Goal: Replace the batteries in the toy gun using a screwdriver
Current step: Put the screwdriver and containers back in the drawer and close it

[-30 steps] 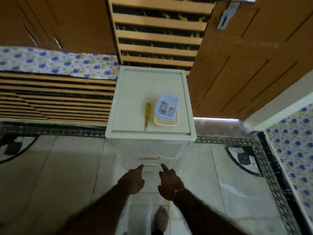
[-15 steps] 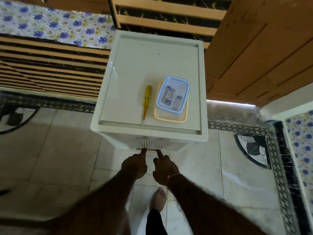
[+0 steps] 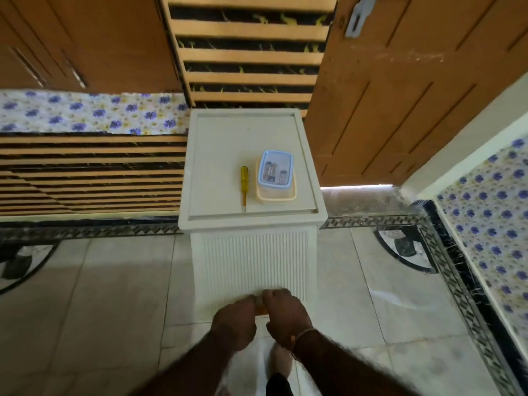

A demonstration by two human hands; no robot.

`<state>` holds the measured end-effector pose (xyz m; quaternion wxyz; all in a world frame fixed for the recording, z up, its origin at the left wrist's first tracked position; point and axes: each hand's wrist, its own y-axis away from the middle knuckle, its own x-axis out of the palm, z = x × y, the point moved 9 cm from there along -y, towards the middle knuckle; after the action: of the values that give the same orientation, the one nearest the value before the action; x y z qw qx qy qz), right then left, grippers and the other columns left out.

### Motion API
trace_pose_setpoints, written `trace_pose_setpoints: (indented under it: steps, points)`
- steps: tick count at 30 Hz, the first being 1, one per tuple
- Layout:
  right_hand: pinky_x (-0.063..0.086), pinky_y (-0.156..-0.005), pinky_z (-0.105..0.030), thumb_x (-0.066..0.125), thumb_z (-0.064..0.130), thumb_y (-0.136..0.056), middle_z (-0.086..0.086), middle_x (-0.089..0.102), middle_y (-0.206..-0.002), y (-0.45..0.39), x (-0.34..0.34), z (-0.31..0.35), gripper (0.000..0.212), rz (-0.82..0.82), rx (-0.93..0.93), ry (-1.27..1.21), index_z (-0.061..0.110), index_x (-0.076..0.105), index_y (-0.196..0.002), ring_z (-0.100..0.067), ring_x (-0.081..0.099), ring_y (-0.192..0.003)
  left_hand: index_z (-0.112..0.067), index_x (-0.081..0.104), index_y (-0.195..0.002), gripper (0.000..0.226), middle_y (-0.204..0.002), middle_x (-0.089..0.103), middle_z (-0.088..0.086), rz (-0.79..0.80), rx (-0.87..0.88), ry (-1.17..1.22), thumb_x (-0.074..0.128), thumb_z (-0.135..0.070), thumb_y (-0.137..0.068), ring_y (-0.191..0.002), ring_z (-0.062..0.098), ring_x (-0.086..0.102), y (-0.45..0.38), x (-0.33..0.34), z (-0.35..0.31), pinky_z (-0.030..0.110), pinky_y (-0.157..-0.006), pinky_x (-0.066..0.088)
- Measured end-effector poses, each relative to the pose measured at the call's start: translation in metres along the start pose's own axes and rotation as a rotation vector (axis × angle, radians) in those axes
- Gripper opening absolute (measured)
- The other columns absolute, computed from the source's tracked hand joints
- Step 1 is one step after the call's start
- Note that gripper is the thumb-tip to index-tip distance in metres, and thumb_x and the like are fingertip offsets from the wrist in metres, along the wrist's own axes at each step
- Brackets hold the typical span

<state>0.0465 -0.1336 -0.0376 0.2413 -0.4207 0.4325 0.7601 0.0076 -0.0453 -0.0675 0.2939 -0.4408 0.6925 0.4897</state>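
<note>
A yellow-handled screwdriver (image 3: 244,184) lies on top of a white plastic drawer cabinet (image 3: 223,155), tip toward me. Beside it, to the right, stands a small clear box with a blue rim (image 3: 275,172) that holds several batteries; it rests on a cream lid. Both hands are low on the ribbed cabinet front. My left hand (image 3: 235,324) and my right hand (image 3: 285,317) curl side by side around an orange drawer handle (image 3: 261,310), which they mostly hide. The toy gun is not in view.
A wooden door (image 3: 414,95) stands right of the cabinet, slatted wood panels (image 3: 85,172) to the left and behind. A flower-patterned cloth (image 3: 491,218) lies at the right. The floor is tiled, and my bare foot (image 3: 281,364) is under my right wrist.
My hands have gone from pointing fingers at the cabinet front to closing on the drawer handle. The camera has pulled back and down, so more of the ribbed front shows.
</note>
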Motion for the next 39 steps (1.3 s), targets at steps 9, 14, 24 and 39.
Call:
trace_pose_setpoints:
  steps: [9, 14, 24, 39]
  points:
    - [0.047, -0.056, -0.028, 0.068, 0.019, -0.061, 0.003, 0.056, -0.075, 0.067, -0.038, 0.037, 0.022, -0.311, -0.073, 0.103, 0.023, 0.058, -0.081, -0.017, 0.058, -0.066, -0.016, 0.044, -0.136, 0.044, -0.123, 0.062, 0.004, -0.017, 0.061, -0.296, 0.053, -0.023, -0.094, -0.108, 0.025, 0.063, 0.057, -0.080, -0.044, 0.034, -0.085, 0.049]
    - [0.042, -0.051, -0.027, 0.079, 0.022, -0.057, 0.006, 0.053, -0.069, 0.077, -0.083, 0.050, 0.029, -0.422, -0.100, 0.199, 0.025, 0.055, -0.072, -0.015, 0.053, -0.061, -0.018, 0.052, -0.119, 0.029, -0.111, 0.066, 0.003, -0.122, 0.082, -0.275, 0.054, -0.028, -0.092, -0.096, 0.024, 0.065, 0.059, -0.129, -0.045, 0.033, -0.076, 0.048]
    - [0.045, -0.050, -0.032, 0.086, 0.025, -0.054, 0.003, 0.056, -0.066, 0.036, -0.112, 0.028, 0.029, -0.428, 0.031, 0.293, 0.023, 0.060, -0.068, -0.020, 0.055, -0.062, -0.017, 0.051, -0.118, 0.031, -0.110, 0.066, 0.004, -0.243, 0.040, -0.245, 0.055, -0.036, -0.093, -0.098, 0.024, 0.066, 0.034, -0.157, -0.035, 0.033, -0.078, 0.049]
    - [0.044, -0.039, -0.031, 0.090, 0.048, -0.042, 0.000, 0.059, -0.055, -0.042, -0.156, -0.009, 0.040, -0.487, 0.053, 0.262, 0.023, 0.063, -0.058, -0.020, 0.059, -0.049, -0.022, 0.057, -0.115, 0.030, -0.112, 0.068, 0.000, -0.320, -0.145, -0.307, 0.051, -0.045, -0.095, -0.102, 0.022, 0.065, -0.035, -0.197, -0.006, 0.033, -0.083, 0.048]
